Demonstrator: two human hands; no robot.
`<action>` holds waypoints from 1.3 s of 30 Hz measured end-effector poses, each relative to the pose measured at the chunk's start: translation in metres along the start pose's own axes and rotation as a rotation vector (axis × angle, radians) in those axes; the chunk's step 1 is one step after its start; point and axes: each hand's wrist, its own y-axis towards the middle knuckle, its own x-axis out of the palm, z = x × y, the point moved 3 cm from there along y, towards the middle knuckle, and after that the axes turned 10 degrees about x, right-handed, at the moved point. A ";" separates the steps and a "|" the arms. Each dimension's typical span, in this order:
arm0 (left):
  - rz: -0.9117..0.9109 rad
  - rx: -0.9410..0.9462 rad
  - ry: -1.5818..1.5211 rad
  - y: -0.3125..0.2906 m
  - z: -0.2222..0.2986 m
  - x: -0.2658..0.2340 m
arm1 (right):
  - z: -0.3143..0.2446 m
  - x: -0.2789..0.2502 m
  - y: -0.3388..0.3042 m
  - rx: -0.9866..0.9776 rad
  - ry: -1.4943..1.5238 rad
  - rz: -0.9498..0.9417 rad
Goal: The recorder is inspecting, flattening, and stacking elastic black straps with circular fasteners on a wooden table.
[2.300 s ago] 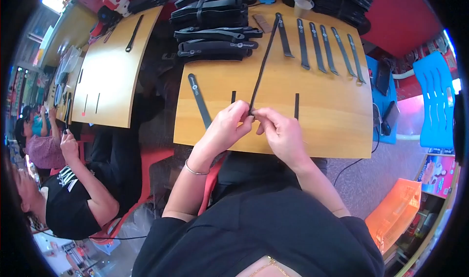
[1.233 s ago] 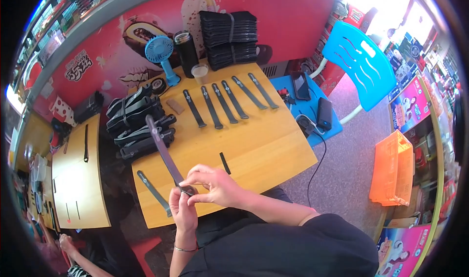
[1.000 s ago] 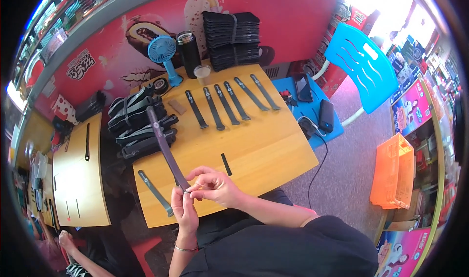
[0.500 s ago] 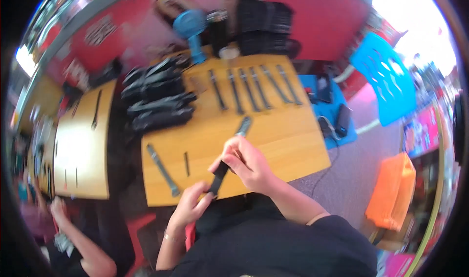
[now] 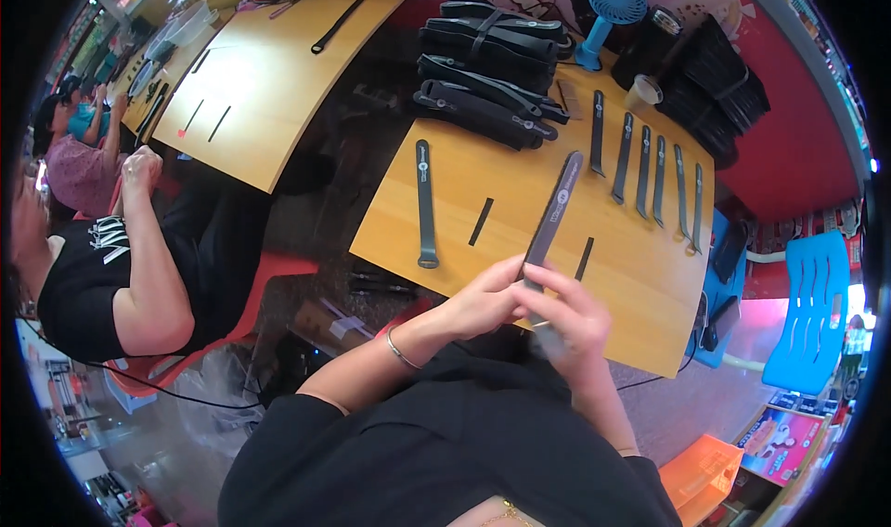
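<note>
A long black strap point(image 5: 555, 207) with pale print and a rounded end points up and away from my hands, over the wooden table point(image 5: 390, 221). Its lower part is pinched by my left hand point(image 5: 487, 302), which wears a bracelet at the wrist. My right hand point(image 5: 574, 321) is closed on the same lower part, with the fingers of both hands touching. Part of the right hand is smeared by motion, and the strap's lower end is hidden. Two short black strips, a left strip point(image 5: 481, 221) and a right strip point(image 5: 584, 259), lie on the table near the hands.
One strap point(image 5: 425, 202) lies at the table's left. Several more straps point(image 5: 644, 169) form a row at the right. Behind are bundled straps point(image 5: 487, 72), a blue fan point(image 5: 603, 21) and a cup point(image 5: 643, 92). A co-worker point(image 5: 121, 276) sits left beside another table point(image 5: 269, 81).
The view has swung left. My hands, earlier apart along the strap, are now together at its lower part, and its printed face shows.
</note>
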 end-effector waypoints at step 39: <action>0.131 0.135 -0.042 0.025 0.019 0.004 | 0.126 -0.105 -0.131 0.381 -0.592 0.031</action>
